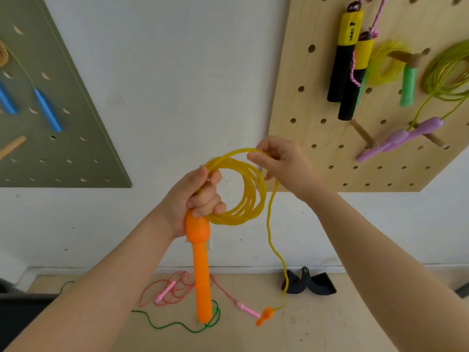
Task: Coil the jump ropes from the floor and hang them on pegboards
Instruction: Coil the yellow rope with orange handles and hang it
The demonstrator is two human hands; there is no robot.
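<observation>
**Coiling the yellow jump rope: final loops**

The left hand (pixel 200 199) is closed in a full fist around the top of the orange handle (pixel 200 262) and the gathered loops of the yellow rope coil (pixel 243 194). The handle hangs downward from the fist. The right hand (pixel 281 163) is raised beside the coil, thumb and forefinger pinched on the rope at the top of the newest loop, the other fingers loosely curled.

From the right hand the free rope tail (pixel 271 229) drops to the floor (pixel 330 326), where the second orange handle (pixel 265 315) lies. Only a short length appears left to coil.

Recommended procedure:
- Keep the left fist tight so that finished loops cannot slip or spread.
- Match each new loop to the existing coil size.
- Let the rope slide through the right pinch, which should release twist.
- Lift the tail clear of the floor ropes to avoid snagging.

Near that handle lie a pink jump rope (pixel 177 288) and a green rope (pixel 177 323), both uncoiled and awaiting handling. A black object (pixel 309 283) rests against the wall base.

Beyond, the wooden pegboard (pixel 317 110) at right holds several hung ropes; an unoccupied peg (pixel 363 133) is the likely hanging point. A green pegboard (pixel 63 148) stands at left.
</observation>
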